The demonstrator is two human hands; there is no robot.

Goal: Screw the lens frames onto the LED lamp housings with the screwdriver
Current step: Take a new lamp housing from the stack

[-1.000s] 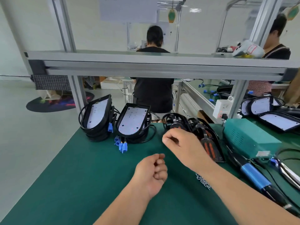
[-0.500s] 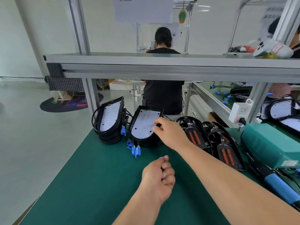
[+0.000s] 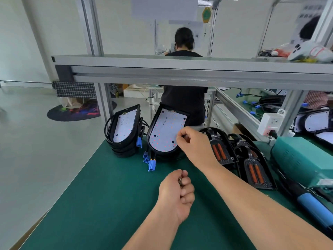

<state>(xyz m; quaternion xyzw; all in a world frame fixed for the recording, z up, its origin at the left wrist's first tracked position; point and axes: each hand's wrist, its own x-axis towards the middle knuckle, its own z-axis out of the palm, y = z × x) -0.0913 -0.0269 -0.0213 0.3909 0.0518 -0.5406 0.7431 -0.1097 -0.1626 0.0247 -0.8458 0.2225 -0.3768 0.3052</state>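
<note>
At the far edge of the green mat (image 3: pixel 108 204), two stacks of black lamp housings stand tilted, with their white LED boards facing the camera. The left stack (image 3: pixel 124 130) sits near the mat's left edge with cables looped round it. A blue connector (image 3: pixel 139 142) hangs at its right side. The right stack stands just beside it. Its top lamp housing (image 3: pixel 164 131) shows a board dotted with red and orange points. More blue connectors (image 3: pixel 150 162) trail from its near end onto the mat.

Right hand (image 3: pixel 195 147) reaches to that top lamp housing, fingers curled, fingertips (image 3: pixel 181 138) pinching its right rim.

Left hand (image 3: pixel 177 193) is over mid-mat, nearer the camera, clenched in a fist. Small metal pieces (image 3: pixel 179 181) show between thumb and forefinger, too small to identify. Cannot tell whether the fist rests on the mat.

Right of the hands lie the farther black piece (image 3: pixel 220 150) and the nearer black piece (image 3: pixel 255 173), each with paired orange strips, tilted and overlapping. Cannot tell whether they are lens frames or housing backs.

Screwdriver (image 3: pixel 314 209), blue grip, lies at near right, touched by neither hand and well apart from the housings. A teal box (image 3: pixel 302 159) sits just beyond it. A white socket block (image 3: pixel 269 123) is fixed by the frame post.

An aluminium shelf rail (image 3: pixel 180 69) spans the bench overhead. Beyond it a person in black (image 3: pixel 183 98) sits with back turned.
</note>
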